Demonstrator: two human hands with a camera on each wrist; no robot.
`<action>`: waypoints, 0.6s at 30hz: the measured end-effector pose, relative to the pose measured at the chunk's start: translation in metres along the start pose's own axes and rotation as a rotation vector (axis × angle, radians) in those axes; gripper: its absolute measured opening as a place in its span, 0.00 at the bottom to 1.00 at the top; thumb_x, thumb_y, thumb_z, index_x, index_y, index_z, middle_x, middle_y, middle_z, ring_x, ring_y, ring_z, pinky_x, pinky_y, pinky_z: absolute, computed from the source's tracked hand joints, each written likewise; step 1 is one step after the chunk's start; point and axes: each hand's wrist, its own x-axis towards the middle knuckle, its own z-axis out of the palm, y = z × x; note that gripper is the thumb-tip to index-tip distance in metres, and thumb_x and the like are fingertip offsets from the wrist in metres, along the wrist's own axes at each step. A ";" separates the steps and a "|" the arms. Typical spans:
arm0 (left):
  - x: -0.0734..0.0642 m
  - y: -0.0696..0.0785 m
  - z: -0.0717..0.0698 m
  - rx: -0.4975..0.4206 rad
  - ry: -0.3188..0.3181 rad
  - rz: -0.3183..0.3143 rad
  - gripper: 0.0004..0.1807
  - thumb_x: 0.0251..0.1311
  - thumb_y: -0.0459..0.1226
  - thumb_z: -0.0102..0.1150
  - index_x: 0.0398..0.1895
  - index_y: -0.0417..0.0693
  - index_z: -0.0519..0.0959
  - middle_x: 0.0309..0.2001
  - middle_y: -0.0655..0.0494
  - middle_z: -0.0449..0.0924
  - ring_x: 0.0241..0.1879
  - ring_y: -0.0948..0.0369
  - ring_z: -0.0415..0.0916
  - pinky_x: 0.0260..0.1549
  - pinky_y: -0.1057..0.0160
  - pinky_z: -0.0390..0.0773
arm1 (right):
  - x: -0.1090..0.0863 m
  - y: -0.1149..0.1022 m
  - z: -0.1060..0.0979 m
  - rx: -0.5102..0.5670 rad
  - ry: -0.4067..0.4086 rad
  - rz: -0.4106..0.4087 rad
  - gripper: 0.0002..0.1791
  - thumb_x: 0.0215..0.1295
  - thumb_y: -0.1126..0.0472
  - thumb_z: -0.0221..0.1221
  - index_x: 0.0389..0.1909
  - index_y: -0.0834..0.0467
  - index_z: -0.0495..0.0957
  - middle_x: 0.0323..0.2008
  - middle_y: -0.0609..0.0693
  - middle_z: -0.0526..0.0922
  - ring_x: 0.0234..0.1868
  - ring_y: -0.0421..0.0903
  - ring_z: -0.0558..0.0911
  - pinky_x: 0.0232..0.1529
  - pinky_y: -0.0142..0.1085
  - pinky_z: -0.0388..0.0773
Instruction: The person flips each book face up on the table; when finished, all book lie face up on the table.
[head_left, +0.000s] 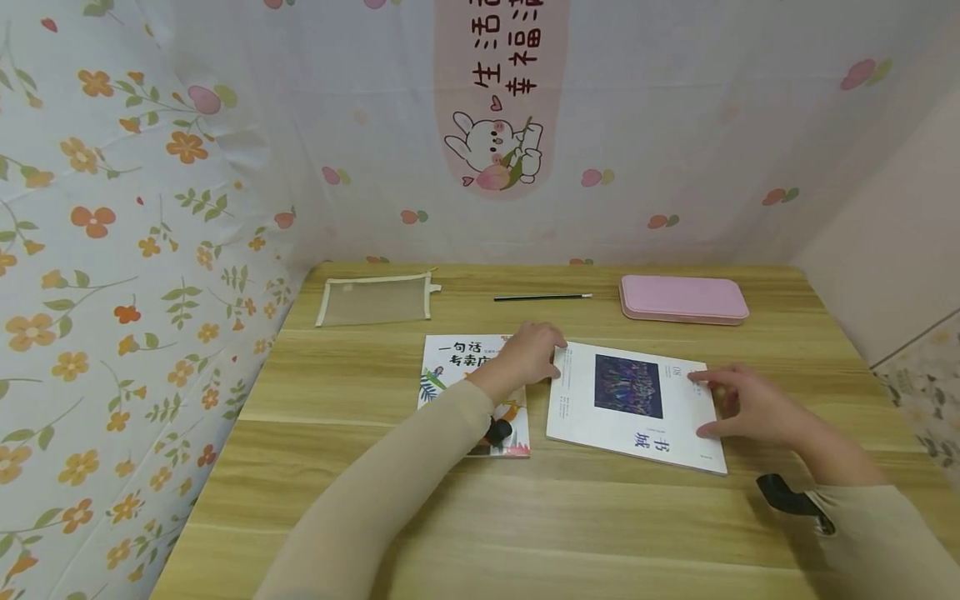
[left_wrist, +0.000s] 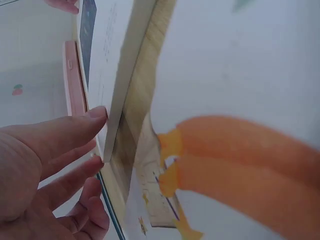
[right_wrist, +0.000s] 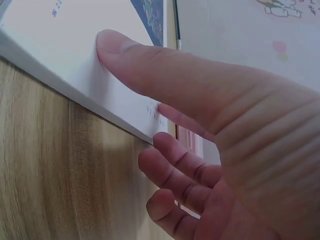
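A white magazine (head_left: 675, 421) with a dark picture on its cover lies slightly turned on the wooden table. At its far left corner, my left hand (head_left: 531, 350) touches the edge with thumb and fingertips; the left wrist view shows the thumb (left_wrist: 80, 125) against the cover's border. Over the right edge, my right hand (head_left: 750, 404) rests thumb and index finger on the cover, while its other fingers (right_wrist: 170, 172) bend loosely beside the edge. An illustrated booklet (head_left: 513, 442) lies left of the magazine, partly hidden under my left hand and forearm.
Along the back of the table are a cream-edged mesh zip pouch (head_left: 378, 302), a dark pencil (head_left: 542, 297) and a pink pencil case (head_left: 684, 298). Behind them hangs a printed curtain (head_left: 645, 108), and a floral cloth (head_left: 97, 275) hangs at the left.
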 end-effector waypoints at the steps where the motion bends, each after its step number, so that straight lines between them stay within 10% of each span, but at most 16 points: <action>1: 0.001 -0.001 0.001 0.005 -0.002 0.004 0.27 0.62 0.42 0.73 0.65 0.51 0.81 0.68 0.57 0.78 0.70 0.57 0.71 0.73 0.59 0.63 | 0.000 0.001 0.000 0.001 0.002 -0.001 0.49 0.41 0.45 0.83 0.65 0.62 0.77 0.52 0.64 0.77 0.40 0.49 0.73 0.34 0.33 0.71; 18: -0.015 -0.007 0.004 -0.037 -0.007 -0.050 0.29 0.58 0.50 0.75 0.63 0.57 0.83 0.68 0.59 0.76 0.67 0.53 0.67 0.56 0.55 0.80 | 0.011 0.010 -0.007 0.023 -0.025 -0.022 0.47 0.44 0.47 0.82 0.65 0.63 0.78 0.54 0.67 0.77 0.44 0.53 0.77 0.40 0.41 0.76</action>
